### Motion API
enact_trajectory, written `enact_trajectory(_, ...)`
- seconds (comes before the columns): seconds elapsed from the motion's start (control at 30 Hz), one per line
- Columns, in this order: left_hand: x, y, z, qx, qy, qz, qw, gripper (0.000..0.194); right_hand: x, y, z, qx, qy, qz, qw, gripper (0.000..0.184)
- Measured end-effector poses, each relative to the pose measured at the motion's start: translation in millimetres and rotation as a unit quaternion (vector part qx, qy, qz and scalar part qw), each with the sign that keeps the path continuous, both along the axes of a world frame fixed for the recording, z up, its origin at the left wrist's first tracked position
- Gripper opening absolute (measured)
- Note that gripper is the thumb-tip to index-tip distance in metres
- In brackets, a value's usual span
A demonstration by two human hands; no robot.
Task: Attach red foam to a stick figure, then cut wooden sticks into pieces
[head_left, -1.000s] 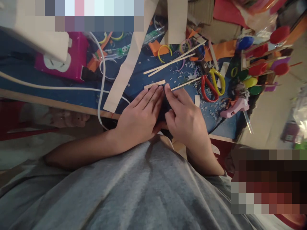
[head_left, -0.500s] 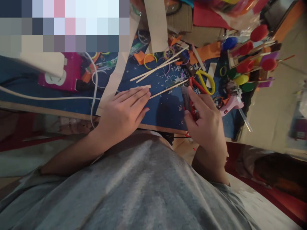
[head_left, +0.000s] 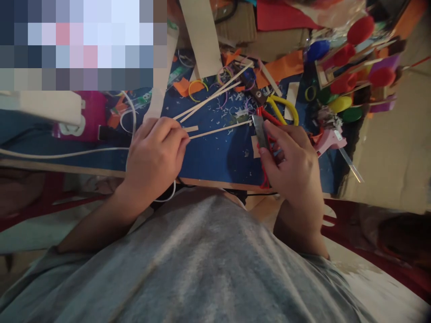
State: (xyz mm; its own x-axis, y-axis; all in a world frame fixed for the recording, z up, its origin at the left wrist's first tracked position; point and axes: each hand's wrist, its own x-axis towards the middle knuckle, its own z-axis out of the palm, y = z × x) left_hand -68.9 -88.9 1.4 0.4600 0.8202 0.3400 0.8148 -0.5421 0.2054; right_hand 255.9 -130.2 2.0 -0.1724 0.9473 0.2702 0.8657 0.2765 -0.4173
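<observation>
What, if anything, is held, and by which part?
The right hand holds a grey tool by the side nearest its palm. The left hand is at one end of a stick; grip unclear.

Dim light throws a soft shadow [head_left: 237,154] across the blue tabletop [head_left: 208,163], and pixel blocks [head_left: 77,45] hide the upper left.

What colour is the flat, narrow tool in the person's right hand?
The flat, narrow tool looks grey where visible; the head view shows it best.
</observation>
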Motion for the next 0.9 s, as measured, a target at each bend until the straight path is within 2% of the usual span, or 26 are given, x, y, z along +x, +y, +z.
enact_trajectory(0.07, -3.3, -1.1, 2.8, 0.014, -0.004, 0.005, 1.000, 0.017, -2.1, 0.7, 4.5, 0.013, 0.000, -0.010, 1.000, 0.055)
enact_trajectory(0.2, -2.7, -7.0, 14.1, 0.050, -0.029, -0.017, 0.998, 0.010, -16.7, -4.0, 24.3, 0.094, -0.012, -0.041, 0.995, 0.042)
enact_trajectory(0.3, 3.5, -11.1, 22.9, 0.045, -0.042, -0.056, 0.997, 0.008, -31.9, -8.7, 38.3, 0.114, -0.027, -0.019, 0.993, 0.036)
enact_trajectory(0.43, 11.4, -13.2, 28.9, 0.017, -0.051, -0.096, 0.994, 0.015, -47.3, -6.8, 42.0, 0.063, -0.027, 0.051, 0.996, 0.027)
enact_trajectory(0.6, 18.0, -12.5, 29.0, 0.017, -0.066, -0.128, 0.989, 0.019, -51.9, -0.7, 32.4, -0.042, -0.034, 0.102, 0.993, 0.033)
enact_trajectory(0.77, 20.2, -8.1, 27.6, -0.002, -0.046, -0.152, 0.987, 0.019, -51.5, -2.0, 34.7, -0.053, -0.029, 0.118, 0.991, 0.033)
enact_trajectory(0.9, 18.9, -3.2, 30.1, -0.031, -0.035, -0.188, 0.981, 0.027, -53.0, -1.1, 40.4, -0.062, -0.036, 0.141, 0.987, 0.030)
